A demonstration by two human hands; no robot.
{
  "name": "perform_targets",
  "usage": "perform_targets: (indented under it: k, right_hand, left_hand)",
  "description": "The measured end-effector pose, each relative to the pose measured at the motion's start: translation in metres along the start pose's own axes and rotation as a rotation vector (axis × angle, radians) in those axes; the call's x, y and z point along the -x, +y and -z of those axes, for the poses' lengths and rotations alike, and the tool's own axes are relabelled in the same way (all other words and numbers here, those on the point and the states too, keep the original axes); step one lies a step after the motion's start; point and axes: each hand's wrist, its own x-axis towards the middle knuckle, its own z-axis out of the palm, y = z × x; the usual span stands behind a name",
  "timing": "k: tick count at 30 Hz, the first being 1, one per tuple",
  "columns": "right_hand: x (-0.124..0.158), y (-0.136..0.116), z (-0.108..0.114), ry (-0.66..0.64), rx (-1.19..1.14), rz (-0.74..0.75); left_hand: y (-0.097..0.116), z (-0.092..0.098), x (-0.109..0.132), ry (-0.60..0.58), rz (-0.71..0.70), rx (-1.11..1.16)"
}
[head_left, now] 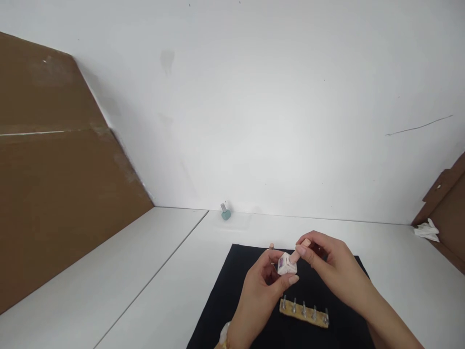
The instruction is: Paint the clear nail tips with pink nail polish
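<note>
My left hand (pixel 259 286) is closed around a small, square, white nail polish bottle (pixel 286 264) with a purple mark on its side. The fingers of my right hand (pixel 323 254) pinch the bottle's long pinkish cap (pixel 300 251), which tilts up to the right and meets the bottle's neck. Below both hands lies a tan strip (pixel 303 313) carrying several clear upright pegs; fine detail on them is too small to read. Behind my left hand pokes up a beige-pink cap-like end (pixel 271 246), the rest of it hidden.
A black mat (pixel 221 295) lies under the hands on the white table (pixel 163 271). By the back wall, a teal nail polish bottle (pixel 225 214) with a silvery cap leans over. Brown boards (pixel 65 169) flank the left side. Crumpled white tissue (pixel 427 230) sits at the right.
</note>
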Motion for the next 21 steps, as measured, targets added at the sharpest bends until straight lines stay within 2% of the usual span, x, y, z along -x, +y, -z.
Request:
perform_targets:
  k: [5,10,13,17,21]
  right_hand:
    - [0.001,0.0,0.015,0.125,-0.024,-0.03]
    - [0.009,-0.009,0.033,0.384,-0.101,0.002]
    - [0.017,-0.017,0.043,0.491,-0.121,0.02]
    - [0.025,-0.025,0.051,0.529,-0.108,0.073]
    - [0.03,-0.027,0.055,0.535,-0.08,0.104]
  left_hand:
    - [-0.008,-0.002,-0.006,0.002,0.033,-0.043]
    - [-0.019,-0.005,-0.011,-0.013,0.054,-0.078]
    - [-0.025,-0.01,-0.013,-0.032,0.029,-0.144]
    - [-0.027,-0.024,-0.019,-0.084,0.01,-0.274]
    - [-0.024,-0.044,-0.036,-0.132,-0.009,-0.476]
